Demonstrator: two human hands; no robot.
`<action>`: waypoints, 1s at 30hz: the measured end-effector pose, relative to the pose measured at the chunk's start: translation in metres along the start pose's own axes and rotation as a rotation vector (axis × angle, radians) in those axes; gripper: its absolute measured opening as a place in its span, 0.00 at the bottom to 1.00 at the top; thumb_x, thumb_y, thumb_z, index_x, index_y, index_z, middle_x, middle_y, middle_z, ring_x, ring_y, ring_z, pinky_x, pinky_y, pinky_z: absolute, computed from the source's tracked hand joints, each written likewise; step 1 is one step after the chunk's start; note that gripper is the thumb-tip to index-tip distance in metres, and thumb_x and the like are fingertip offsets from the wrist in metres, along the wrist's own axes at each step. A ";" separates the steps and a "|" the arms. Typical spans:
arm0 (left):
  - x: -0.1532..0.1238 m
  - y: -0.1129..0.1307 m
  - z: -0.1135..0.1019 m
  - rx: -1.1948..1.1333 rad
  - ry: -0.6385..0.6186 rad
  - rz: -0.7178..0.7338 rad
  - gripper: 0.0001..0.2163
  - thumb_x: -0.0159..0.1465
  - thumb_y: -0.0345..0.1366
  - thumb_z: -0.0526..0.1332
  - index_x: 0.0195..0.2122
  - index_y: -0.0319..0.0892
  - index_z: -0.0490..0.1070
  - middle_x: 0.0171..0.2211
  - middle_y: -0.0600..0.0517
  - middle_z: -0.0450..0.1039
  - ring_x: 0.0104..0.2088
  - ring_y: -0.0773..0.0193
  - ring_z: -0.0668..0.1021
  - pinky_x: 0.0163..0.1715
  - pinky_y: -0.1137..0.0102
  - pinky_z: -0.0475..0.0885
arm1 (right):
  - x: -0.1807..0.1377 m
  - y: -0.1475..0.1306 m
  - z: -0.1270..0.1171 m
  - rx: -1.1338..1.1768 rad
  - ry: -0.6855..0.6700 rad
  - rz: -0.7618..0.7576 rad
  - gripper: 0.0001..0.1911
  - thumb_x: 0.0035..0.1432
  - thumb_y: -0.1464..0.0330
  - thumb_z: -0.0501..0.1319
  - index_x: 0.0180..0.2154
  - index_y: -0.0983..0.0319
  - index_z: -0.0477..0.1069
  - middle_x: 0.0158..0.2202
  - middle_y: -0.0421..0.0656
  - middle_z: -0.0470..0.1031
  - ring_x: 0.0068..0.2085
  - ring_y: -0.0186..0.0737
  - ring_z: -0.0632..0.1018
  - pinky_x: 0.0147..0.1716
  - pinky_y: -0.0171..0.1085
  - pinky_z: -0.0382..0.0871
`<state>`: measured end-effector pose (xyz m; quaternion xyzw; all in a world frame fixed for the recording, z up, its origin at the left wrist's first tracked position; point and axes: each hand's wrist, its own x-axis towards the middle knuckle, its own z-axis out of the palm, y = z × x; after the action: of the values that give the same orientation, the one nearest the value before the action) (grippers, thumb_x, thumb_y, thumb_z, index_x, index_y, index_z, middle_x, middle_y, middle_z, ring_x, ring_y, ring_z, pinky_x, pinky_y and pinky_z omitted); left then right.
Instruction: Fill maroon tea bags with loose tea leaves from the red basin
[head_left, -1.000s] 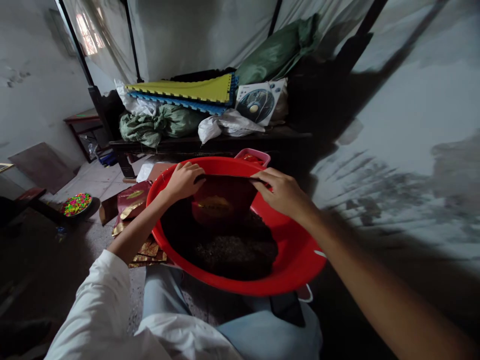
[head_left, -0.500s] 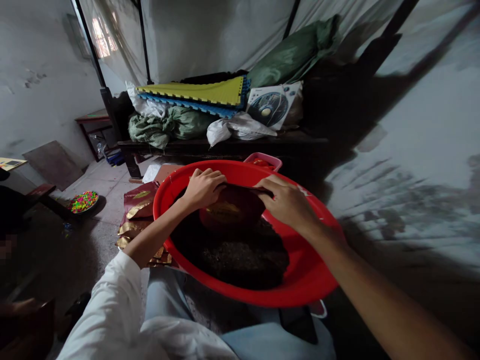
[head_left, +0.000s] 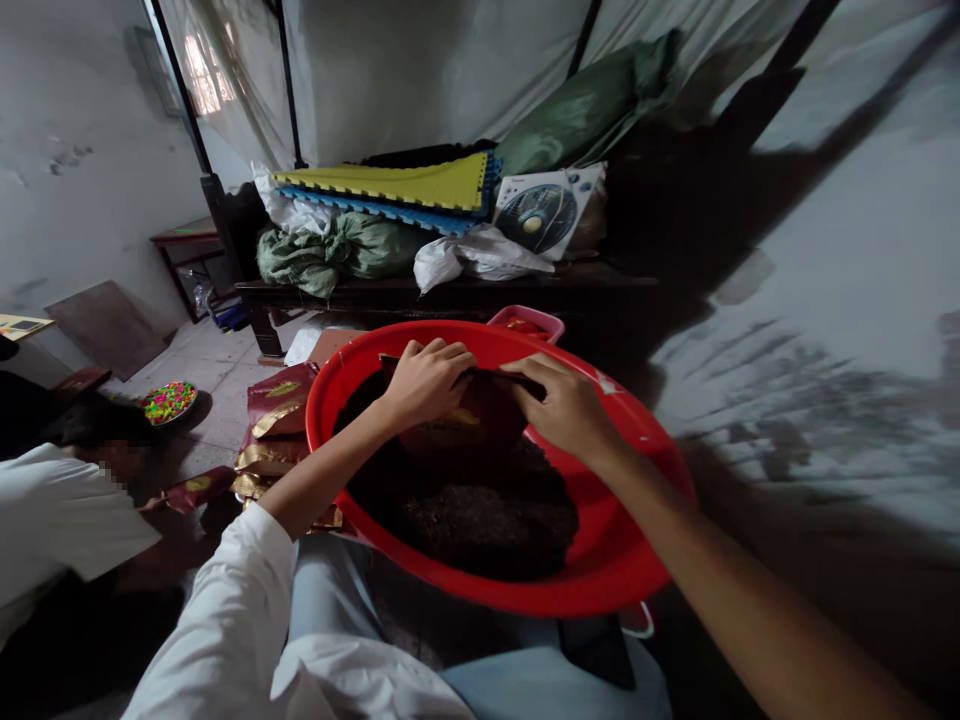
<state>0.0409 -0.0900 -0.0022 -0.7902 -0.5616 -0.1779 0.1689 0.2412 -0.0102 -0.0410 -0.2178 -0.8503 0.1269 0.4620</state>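
Red plastic filled the middle of my view: a wide basin (head_left: 622,560) resting over my lap, its floor heaped with a dark loose leafy mass (head_left: 480,515). Near the basin's twelve o'clock rim stood a dark red pouch (head_left: 465,430) with a gold mark on its face, its lower end sunk in that heap.

My left hand (head_left: 427,380) gripped the pouch's top edge from eleven o'clock, fingers curled and pressed together over it. My right hand (head_left: 566,410) held the same edge from one o'clock, fingers laid over it and pinching. The thumb was hidden from me. The two hands sat near each other; I could not tell whether they touched.

Just beyond the rim at twelve o'clock showed a small pink tub (head_left: 525,322). On the floor at the basin's nine o'clock lay a stack of red-and-gold pouches (head_left: 274,430), and farther out at ten o'clock a bowl of bright coloured bits (head_left: 169,400).

Behind all this a dark counter (head_left: 450,292) carried green sacks (head_left: 330,250), yellow and blue foam mats (head_left: 397,188) and a box printed with a fan (head_left: 544,215). At my eight o'clock another person in a white sleeve (head_left: 52,510) bent low over the floor.
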 end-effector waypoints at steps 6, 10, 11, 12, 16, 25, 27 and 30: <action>0.004 0.009 0.003 0.012 -0.024 0.020 0.13 0.77 0.38 0.52 0.50 0.41 0.75 0.53 0.47 0.79 0.53 0.54 0.75 0.50 0.57 0.63 | -0.001 -0.001 0.003 -0.011 -0.009 0.026 0.13 0.69 0.57 0.59 0.40 0.56 0.78 0.40 0.48 0.80 0.42 0.51 0.81 0.46 0.50 0.77; 0.004 0.010 0.005 -0.003 -0.009 0.004 0.12 0.77 0.37 0.53 0.48 0.42 0.76 0.52 0.46 0.79 0.53 0.53 0.75 0.50 0.56 0.63 | -0.001 -0.005 0.001 -0.025 -0.034 0.055 0.15 0.69 0.54 0.58 0.39 0.56 0.77 0.39 0.48 0.80 0.42 0.51 0.81 0.46 0.50 0.76; 0.004 0.009 0.006 -0.009 -0.006 0.009 0.11 0.76 0.38 0.54 0.48 0.42 0.76 0.52 0.46 0.79 0.53 0.53 0.75 0.50 0.56 0.63 | -0.001 -0.005 0.000 -0.024 -0.039 0.064 0.16 0.69 0.54 0.58 0.39 0.56 0.77 0.39 0.48 0.80 0.42 0.51 0.81 0.46 0.50 0.76; 0.004 0.009 0.006 -0.012 -0.005 0.015 0.11 0.76 0.38 0.54 0.48 0.42 0.76 0.52 0.46 0.79 0.53 0.53 0.75 0.50 0.56 0.63 | -0.001 -0.006 0.000 -0.022 -0.043 0.071 0.16 0.69 0.53 0.58 0.39 0.56 0.77 0.39 0.48 0.80 0.42 0.51 0.81 0.46 0.50 0.76; 0.005 0.008 0.008 0.007 -0.018 0.031 0.11 0.76 0.39 0.55 0.50 0.42 0.75 0.52 0.46 0.79 0.53 0.52 0.75 0.51 0.57 0.63 | 0.000 -0.005 0.000 -0.029 -0.036 0.079 0.15 0.68 0.54 0.58 0.40 0.56 0.76 0.40 0.48 0.80 0.43 0.51 0.81 0.46 0.50 0.76; -0.004 -0.026 0.000 0.007 0.013 -0.023 0.14 0.77 0.42 0.54 0.46 0.40 0.76 0.49 0.45 0.80 0.53 0.52 0.75 0.52 0.58 0.63 | -0.003 -0.003 -0.010 -0.455 -0.029 0.014 0.19 0.73 0.55 0.54 0.33 0.59 0.71 0.33 0.48 0.78 0.34 0.47 0.76 0.38 0.43 0.65; -0.012 -0.044 -0.006 0.008 0.038 -0.080 0.13 0.77 0.42 0.55 0.45 0.41 0.76 0.48 0.45 0.80 0.52 0.52 0.75 0.52 0.58 0.64 | -0.004 0.002 -0.013 -0.479 -0.025 -0.008 0.21 0.73 0.53 0.53 0.31 0.59 0.69 0.30 0.46 0.77 0.32 0.45 0.75 0.38 0.43 0.63; -0.026 -0.071 -0.013 0.006 0.059 -0.140 0.09 0.74 0.39 0.60 0.45 0.41 0.77 0.47 0.46 0.80 0.52 0.52 0.75 0.54 0.57 0.65 | -0.006 0.006 -0.015 -0.464 -0.006 -0.004 0.23 0.73 0.51 0.54 0.29 0.58 0.67 0.28 0.45 0.76 0.31 0.45 0.74 0.38 0.43 0.63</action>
<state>-0.0354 -0.0952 0.0024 -0.7428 -0.6109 -0.2109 0.1750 0.2580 -0.0073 -0.0396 -0.3163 -0.8584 -0.0725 0.3973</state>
